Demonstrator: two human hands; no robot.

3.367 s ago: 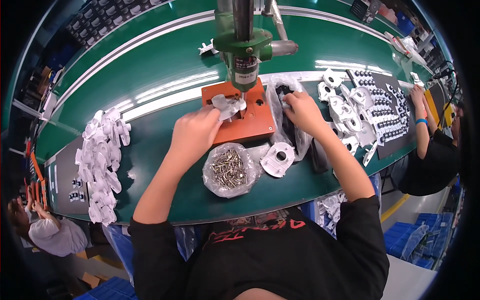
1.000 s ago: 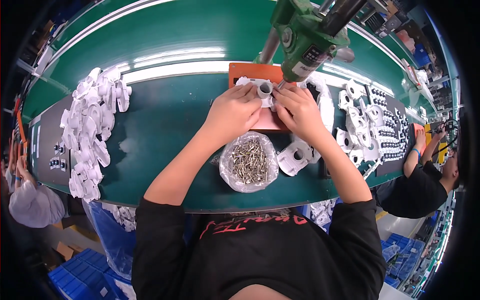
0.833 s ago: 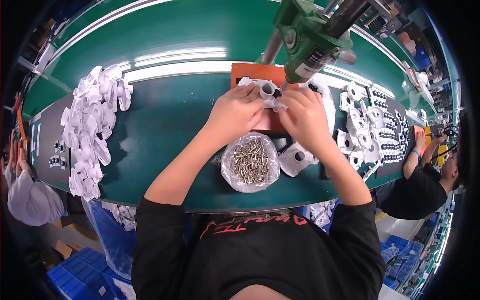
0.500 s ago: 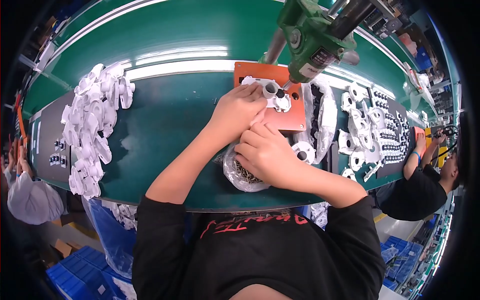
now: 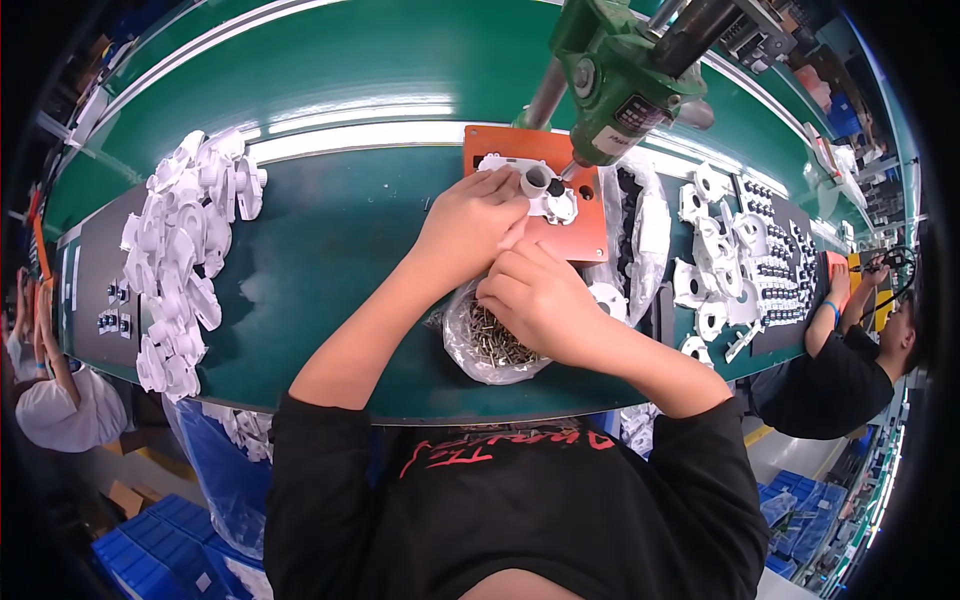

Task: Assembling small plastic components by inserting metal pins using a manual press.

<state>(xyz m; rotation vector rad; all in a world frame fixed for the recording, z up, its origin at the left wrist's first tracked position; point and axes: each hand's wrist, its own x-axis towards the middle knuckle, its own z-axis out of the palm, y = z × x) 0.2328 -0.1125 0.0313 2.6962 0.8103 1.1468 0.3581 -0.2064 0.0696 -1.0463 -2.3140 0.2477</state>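
Observation:
A white plastic housing [image 5: 533, 198] with a round tube and a dark round insert lies on the orange base plate [image 5: 565, 245]. My left hand [image 5: 472, 218] is closed on its near left side, fingers bent over the edge. Close beside it, my right hand [image 5: 545, 305] is closed with the fingertips drawn together. Whatever those fingertips pinch, if anything, is hidden. Below them a clear plastic bag [image 5: 462, 350] stands open, full of small brass-coloured screws [image 5: 497, 342]. The green press head [image 5: 628, 100] hangs over the housing, its thin tip close to the insert.
White plastic parts [image 5: 185, 250] are heaped at the left. More white parts [image 5: 712, 265] and rows of small black pieces [image 5: 785, 275] lie at the right. A plastic bag of black pieces [image 5: 640, 225] is beside the plate. Other people work at both sides.
My right hand has shifted slightly, and more of the screws show beneath it. My left hand stays on the housing. The whole view has moved a little.

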